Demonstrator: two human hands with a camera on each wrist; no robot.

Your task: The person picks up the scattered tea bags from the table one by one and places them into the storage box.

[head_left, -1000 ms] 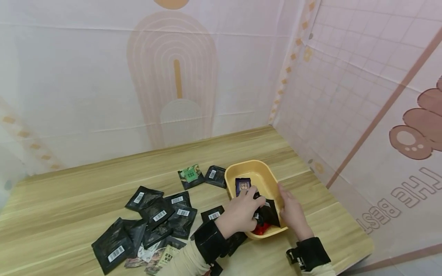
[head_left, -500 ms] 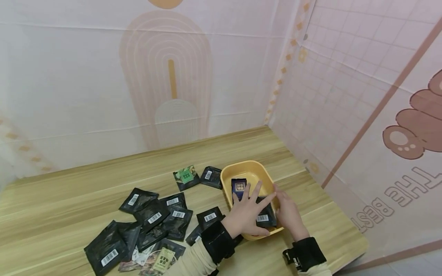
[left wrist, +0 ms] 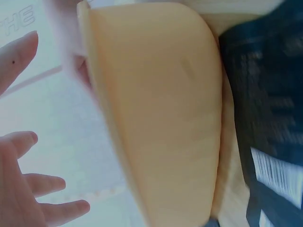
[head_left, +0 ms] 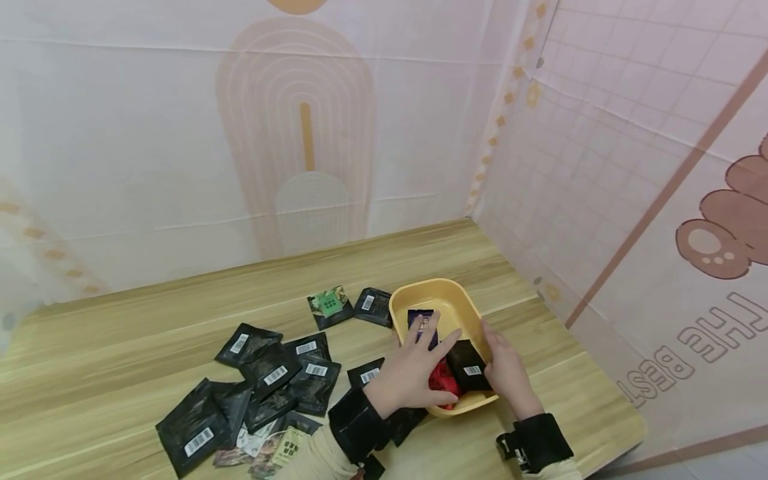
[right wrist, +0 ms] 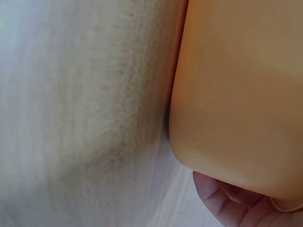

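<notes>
The yellow tub (head_left: 453,307) sits on the wooden table (head_left: 150,347), near the right end. Inside it, a black packet (head_left: 468,363) with a white barcode lies by the right wall. A shiny red packet (head_left: 443,379) is next to it, partly under the left hand (head_left: 408,373). A small dark purple packet (head_left: 421,313) lies farther up, with fingers in front of it.

The left hand is spread wide over the tub and holds nothing. I cannot tell if its fingertips touch the packets. The right hand (head_left: 510,377) holds the tub's right side, with its fingers bent at the edge.

Just left of the tub is a black packet with a barcode (head_left: 375,307), and beside that is a packet with a green label (head_left: 331,304). Farther left is a messy pile of black packets (head_left: 276,373), some on top of others. A picture packet with a pale yellow label (head_left: 289,445) lies at the near side of the pile.

Both wrists wear black bands (head_left: 359,423) over cream sleeves (head_left: 318,457). Behind the table hangs a pale cloth with a pink rainbow (head_left: 264,87).
</notes>
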